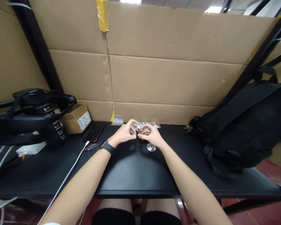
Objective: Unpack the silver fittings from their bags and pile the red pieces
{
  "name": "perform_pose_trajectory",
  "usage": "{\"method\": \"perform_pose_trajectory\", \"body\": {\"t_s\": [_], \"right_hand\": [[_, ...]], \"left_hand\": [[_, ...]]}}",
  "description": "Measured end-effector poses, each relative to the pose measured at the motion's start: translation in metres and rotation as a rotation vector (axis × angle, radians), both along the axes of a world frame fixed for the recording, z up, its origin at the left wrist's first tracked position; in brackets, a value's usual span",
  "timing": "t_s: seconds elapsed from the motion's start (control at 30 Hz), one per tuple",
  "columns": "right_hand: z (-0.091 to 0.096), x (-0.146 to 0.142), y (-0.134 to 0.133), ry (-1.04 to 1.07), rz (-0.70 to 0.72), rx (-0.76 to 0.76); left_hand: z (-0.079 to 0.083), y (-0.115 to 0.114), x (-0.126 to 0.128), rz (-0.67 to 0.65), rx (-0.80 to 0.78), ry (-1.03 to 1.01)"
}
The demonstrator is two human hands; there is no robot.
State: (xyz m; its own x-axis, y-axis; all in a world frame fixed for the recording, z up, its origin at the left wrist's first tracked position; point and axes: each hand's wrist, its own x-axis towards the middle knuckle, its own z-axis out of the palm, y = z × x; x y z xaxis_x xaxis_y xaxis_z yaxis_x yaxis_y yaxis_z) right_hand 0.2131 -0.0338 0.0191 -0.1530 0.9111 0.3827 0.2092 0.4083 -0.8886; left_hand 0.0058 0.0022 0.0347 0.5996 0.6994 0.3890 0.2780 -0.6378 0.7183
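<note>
My left hand [124, 132], with a dark watch [107, 147] on its wrist, and my right hand [152, 136] meet over the middle of the black table. The fingers of both are curled, thumbs pointing at each other, around something small with a bit of red and dark showing; its kind cannot be made out. Just below my right hand lies a round silver metal disc [151, 147] with a hole in its centre. Behind the fingers is a clear plastic bag [155, 125] with red bits in it, partly hidden.
On the left are a black headset [32, 115], a cardboard box [78, 118], a dark phone [93, 132], keys [91, 147] and a white cable [72, 168]. A black backpack [250, 125] fills the right. Cardboard panels [150, 78] wall off the back.
</note>
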Motion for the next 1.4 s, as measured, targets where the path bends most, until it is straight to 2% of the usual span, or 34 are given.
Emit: {"method": "perform_pose_trajectory", "body": {"t_s": [0.1,0.17,0.27,0.43,0.57,0.83,0.93,1.07,1.23,1.4], "right_hand": [[0.011,0.021,-0.002,-0.338,-0.075,0.156],[0.017,0.038,-0.004,-0.489,-0.056,0.130],[0.022,0.058,-0.006,-0.632,0.038,0.006],[0.019,0.068,-0.006,-0.664,0.157,-0.153],[0.010,0.064,-0.003,-0.685,0.147,-0.161],[0.006,0.065,0.003,-0.790,0.176,-0.280],[0.006,0.062,0.004,-0.744,0.130,-0.207],[-0.003,0.049,0.008,-0.731,0.025,0.032],[-0.017,0.033,0.018,-0.702,0.033,0.199],[-0.015,0.027,0.020,-0.481,0.072,0.290]], "left_hand": [[0.007,0.006,-0.016,0.075,0.128,0.192],[0.009,0.012,-0.026,0.113,0.145,0.332],[0.009,0.020,-0.036,0.128,0.113,0.465],[0.008,0.023,-0.041,0.115,-0.006,0.547],[0.007,0.025,-0.043,0.126,-0.038,0.545],[0.007,0.029,-0.040,0.123,0.047,0.662],[0.006,0.027,-0.038,0.106,0.068,0.681],[-0.002,0.027,-0.030,0.093,0.166,0.573],[-0.015,0.024,-0.010,0.046,0.302,0.415],[-0.015,0.015,0.002,-0.015,0.346,0.333]]}}
